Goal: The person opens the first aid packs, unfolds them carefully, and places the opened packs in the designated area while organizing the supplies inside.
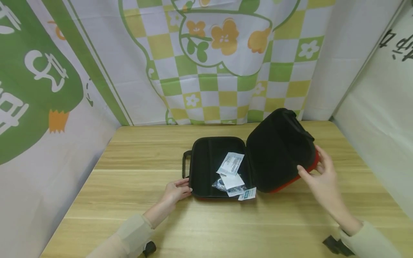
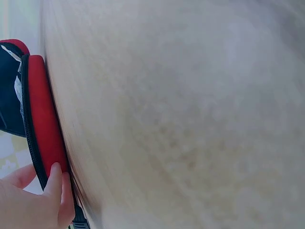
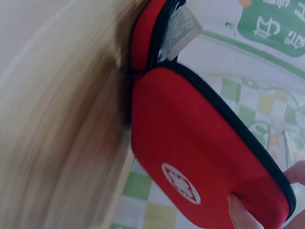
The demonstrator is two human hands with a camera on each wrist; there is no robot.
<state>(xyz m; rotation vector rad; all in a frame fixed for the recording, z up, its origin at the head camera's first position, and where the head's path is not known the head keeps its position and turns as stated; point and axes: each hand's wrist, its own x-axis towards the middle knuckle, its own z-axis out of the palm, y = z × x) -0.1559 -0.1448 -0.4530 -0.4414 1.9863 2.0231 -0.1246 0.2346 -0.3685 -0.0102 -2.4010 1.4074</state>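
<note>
A red first-aid case (image 1: 200, 168) with black lining lies unzipped on the table. Its lid (image 1: 274, 154) is swung to the right and tilted up; in the right wrist view the red outside carries a white round emblem (image 3: 181, 183). My left hand (image 1: 175, 191) pinches the wall of the base at its near left corner, beside the black handle (image 1: 184, 165). With thumb and fingers, my right hand (image 1: 322, 179) grips the lid's outer edge. Inside the base lie white printed packets (image 1: 230, 163) and a clear plastic bag (image 1: 219, 184). One small packet (image 1: 247, 194) overhangs the near rim.
The wooden table (image 1: 145, 150) ends at a patterned cloth (image 1: 209, 89) behind the case. Printed white sheets (image 1: 380, 118) close off both sides. Dark straps (image 1: 337, 246) show near both sleeves.
</note>
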